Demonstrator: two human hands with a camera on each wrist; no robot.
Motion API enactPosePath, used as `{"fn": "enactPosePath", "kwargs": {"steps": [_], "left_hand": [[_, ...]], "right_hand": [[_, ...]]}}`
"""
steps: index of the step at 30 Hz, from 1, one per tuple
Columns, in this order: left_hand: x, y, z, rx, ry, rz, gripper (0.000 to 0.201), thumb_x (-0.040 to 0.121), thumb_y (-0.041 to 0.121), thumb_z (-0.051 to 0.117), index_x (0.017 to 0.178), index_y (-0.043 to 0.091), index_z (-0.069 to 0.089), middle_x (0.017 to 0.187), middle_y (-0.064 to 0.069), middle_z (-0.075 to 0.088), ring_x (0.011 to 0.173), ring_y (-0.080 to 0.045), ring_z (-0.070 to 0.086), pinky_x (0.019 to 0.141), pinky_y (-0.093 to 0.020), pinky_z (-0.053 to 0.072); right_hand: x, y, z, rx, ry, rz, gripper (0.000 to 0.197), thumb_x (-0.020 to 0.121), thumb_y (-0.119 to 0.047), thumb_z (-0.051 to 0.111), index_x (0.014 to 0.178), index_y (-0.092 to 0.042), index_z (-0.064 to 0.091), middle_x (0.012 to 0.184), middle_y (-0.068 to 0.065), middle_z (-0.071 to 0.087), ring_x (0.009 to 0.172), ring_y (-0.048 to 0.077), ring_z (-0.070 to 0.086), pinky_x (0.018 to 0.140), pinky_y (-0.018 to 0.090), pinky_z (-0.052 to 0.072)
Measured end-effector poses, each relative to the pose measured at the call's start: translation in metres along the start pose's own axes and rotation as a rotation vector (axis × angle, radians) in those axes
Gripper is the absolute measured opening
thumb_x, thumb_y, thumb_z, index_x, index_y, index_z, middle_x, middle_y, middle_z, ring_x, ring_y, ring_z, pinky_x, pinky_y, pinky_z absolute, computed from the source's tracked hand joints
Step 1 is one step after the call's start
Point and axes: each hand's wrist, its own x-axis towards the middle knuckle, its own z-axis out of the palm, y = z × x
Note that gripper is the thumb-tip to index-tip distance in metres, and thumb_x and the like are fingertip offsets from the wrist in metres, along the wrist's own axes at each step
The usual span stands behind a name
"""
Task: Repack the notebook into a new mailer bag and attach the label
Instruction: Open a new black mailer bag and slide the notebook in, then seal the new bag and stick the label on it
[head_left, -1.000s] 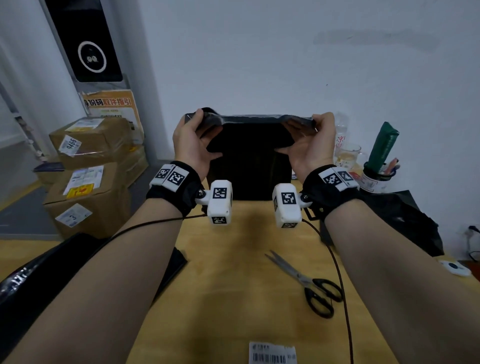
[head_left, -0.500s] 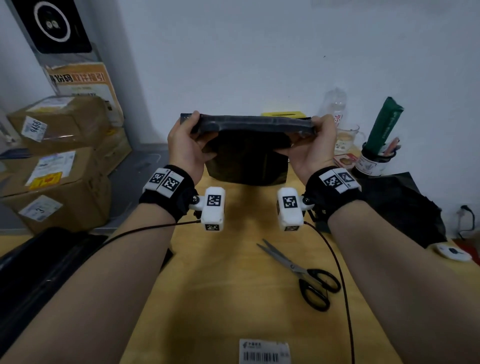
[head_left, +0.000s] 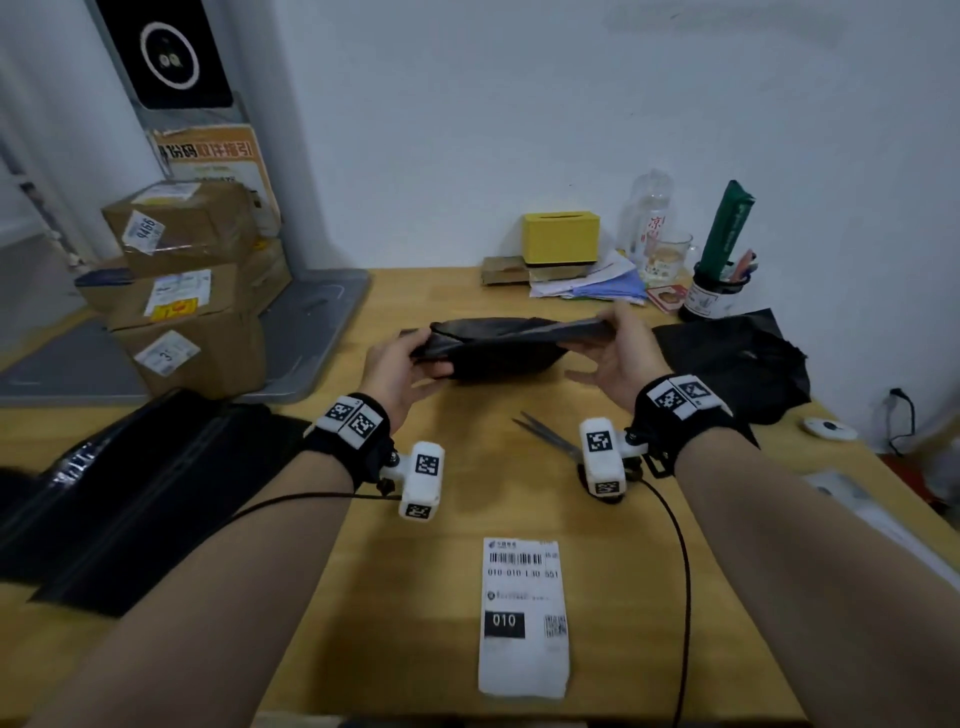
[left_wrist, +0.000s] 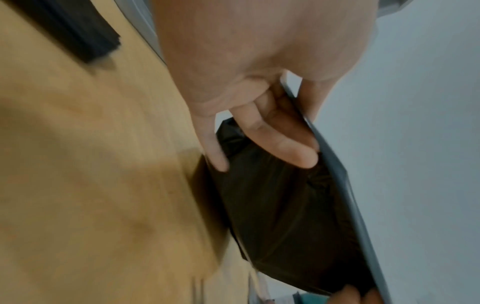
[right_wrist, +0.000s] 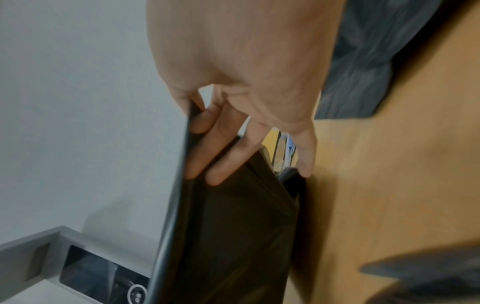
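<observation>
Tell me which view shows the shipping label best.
Head view: the shipping label lies flat on the table near the person, barcode side up, whole and untouched. Neither wrist view shows it; both show only fingers on the black mailer bag.

Bare wood near, clutter far and at the sides

Scissors (head_left: 550, 435) and label (head_left: 523, 618) lie on the table (head_left: 291, 597); flat black bags (head_left: 130, 499) crowd the left, crumpled bag (head_left: 737, 364) right, yellow box (head_left: 561, 239) far.

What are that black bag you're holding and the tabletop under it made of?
The black mailer bag looks like thin plastic film: it creases, sags and shows a dull sheen. The light-brown tabletop appears to be wood or wood-look laminate with a matte finish, showing faint grain lines.
</observation>
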Motion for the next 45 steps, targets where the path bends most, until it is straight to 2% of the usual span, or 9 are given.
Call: {"fn": "enactPosePath", "kwargs": {"steps": [5, 8, 10, 13, 17, 22, 27, 33, 45], "left_hand": [[-0.034, -0.019, -0.003, 0.257, -0.032, -0.153, 0.014, 0.098, 0.023, 0.059, 0.102, 0.011, 0.062, 0.073, -0.001, 0.071, 0.049, -0.017, 0.053, 0.067, -0.036, 0.055], [-0.053, -0.027, -0.008, 0.364, -0.083, -0.239, 0.013, 0.097, 0.024, 0.061, 0.101, 0.013, 0.064, 0.074, -0.001, 0.068, 0.053, -0.017, 0.053, 0.065, -0.033, 0.053], [-0.063, -0.031, -0.013, 0.449, -0.104, -0.296, 0.015, 0.096, 0.025, 0.063, 0.102, 0.013, 0.065, 0.076, -0.001, 0.068, 0.055, -0.016, 0.055, 0.064, -0.031, 0.053], [-0.072, -0.034, -0.021, 0.608, -0.162, -0.397, 0.017, 0.095, 0.027, 0.065, 0.104, 0.013, 0.064, 0.083, -0.002, 0.073, 0.053, -0.013, 0.056, 0.053, -0.024, 0.049], [-0.076, -0.033, -0.033, 0.737, -0.206, -0.453, 0.020, 0.095, 0.028, 0.066, 0.106, 0.011, 0.067, 0.095, -0.004, 0.078, 0.059, -0.011, 0.061, 0.055, -0.024, 0.047], [-0.074, -0.037, -0.047, 0.690, -0.201, -0.377, 0.025, 0.092, 0.025, 0.069, 0.112, 0.010, 0.069, 0.100, -0.003, 0.078, 0.066, -0.011, 0.064, 0.063, -0.026, 0.052], [-0.075, -0.039, -0.052, 0.672, -0.220, -0.301, 0.022, 0.091, 0.023, 0.071, 0.110, 0.011, 0.070, 0.100, -0.003, 0.078, 0.069, -0.009, 0.065, 0.066, -0.026, 0.056], [-0.069, -0.041, -0.049, 0.640, -0.257, -0.203, 0.015, 0.088, 0.020, 0.074, 0.100, 0.009, 0.075, 0.088, 0.000, 0.076, 0.067, -0.008, 0.063, 0.061, -0.024, 0.055], [-0.043, -0.055, -0.025, 0.473, -0.330, -0.113, 0.008, 0.091, 0.018, 0.069, 0.096, 0.013, 0.075, 0.084, 0.001, 0.072, 0.062, -0.008, 0.059, 0.052, -0.020, 0.049]], "right_hand": [[-0.029, 0.015, -0.031, -0.231, 0.158, 0.117, 0.007, 0.086, -0.022, 0.053, 0.085, -0.016, 0.054, 0.065, 0.002, 0.059, 0.057, 0.018, 0.055, 0.081, 0.041, 0.052], [-0.040, 0.020, -0.043, -0.333, 0.246, 0.120, 0.013, 0.081, -0.018, 0.057, 0.071, -0.019, 0.050, 0.057, -0.002, 0.038, 0.044, 0.014, 0.030, 0.051, 0.027, 0.033], [-0.044, 0.021, -0.045, -0.356, 0.308, 0.073, 0.019, 0.082, -0.015, 0.059, 0.068, -0.019, 0.047, 0.054, -0.002, 0.032, 0.040, 0.013, 0.024, 0.044, 0.023, 0.022], [-0.046, 0.012, -0.035, -0.275, 0.356, -0.070, 0.029, 0.086, -0.017, 0.061, 0.063, -0.021, 0.044, 0.049, -0.001, 0.032, 0.033, 0.014, 0.026, 0.040, 0.022, 0.021], [-0.050, -0.006, -0.012, -0.124, 0.287, -0.192, 0.031, 0.090, -0.018, 0.058, 0.064, -0.021, 0.042, 0.050, 0.000, 0.031, 0.037, 0.015, 0.026, 0.043, 0.025, 0.019], [-0.061, 0.009, 0.016, -0.361, -0.182, 0.025, 0.027, 0.098, -0.031, 0.058, 0.079, -0.013, 0.064, 0.063, 0.003, 0.062, 0.047, 0.016, 0.048, 0.047, 0.025, 0.039], [-0.056, 0.048, 0.029, -0.517, -0.442, 0.240, 0.025, 0.098, -0.026, 0.063, 0.107, -0.005, 0.071, 0.096, 0.012, 0.076, 0.065, 0.020, 0.066, 0.061, 0.029, 0.056], [-0.042, 0.082, 0.032, -0.506, -0.482, 0.293, 0.024, 0.097, -0.016, 0.066, 0.115, -0.001, 0.069, 0.103, 0.014, 0.075, 0.080, 0.028, 0.070, 0.074, 0.036, 0.062], [-0.023, 0.094, 0.015, -0.375, -0.546, 0.388, 0.019, 0.096, -0.015, 0.066, 0.109, -0.002, 0.071, 0.094, 0.014, 0.072, 0.079, 0.029, 0.074, 0.070, 0.035, 0.062]]}}
